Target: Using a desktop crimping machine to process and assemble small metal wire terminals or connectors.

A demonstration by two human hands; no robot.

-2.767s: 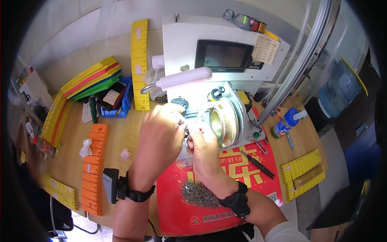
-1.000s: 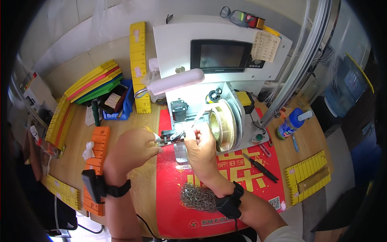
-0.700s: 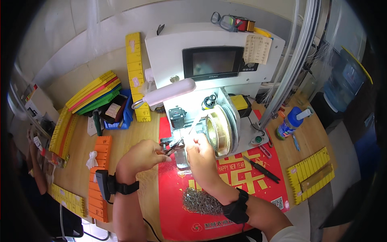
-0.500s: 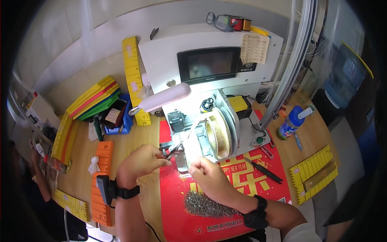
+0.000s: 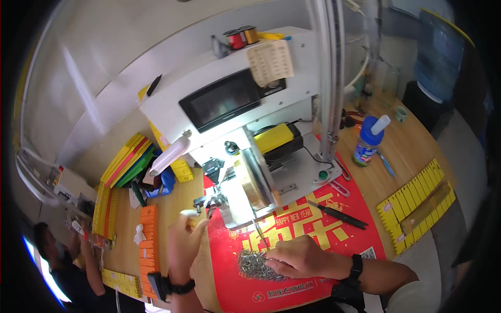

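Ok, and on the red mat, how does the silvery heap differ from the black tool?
The silvery heap looks tangled and rounded, while the black tool is dark, slim and straight. The heap is partly hidden behind the right hand; the tool shows in full. The heap lies closer to the person than the tool. Both rest on the red mat.

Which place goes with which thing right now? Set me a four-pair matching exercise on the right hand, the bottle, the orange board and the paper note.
Things
1. right hand
2. blue-capped bottle
3. orange slotted board
4. paper note

Places
A. left of the left hand
B. at the pile of small metal pieces
C. by the upper right corner of the black-framed screen
D. right of the red mat

Pairs: 1-B, 2-D, 3-A, 4-C
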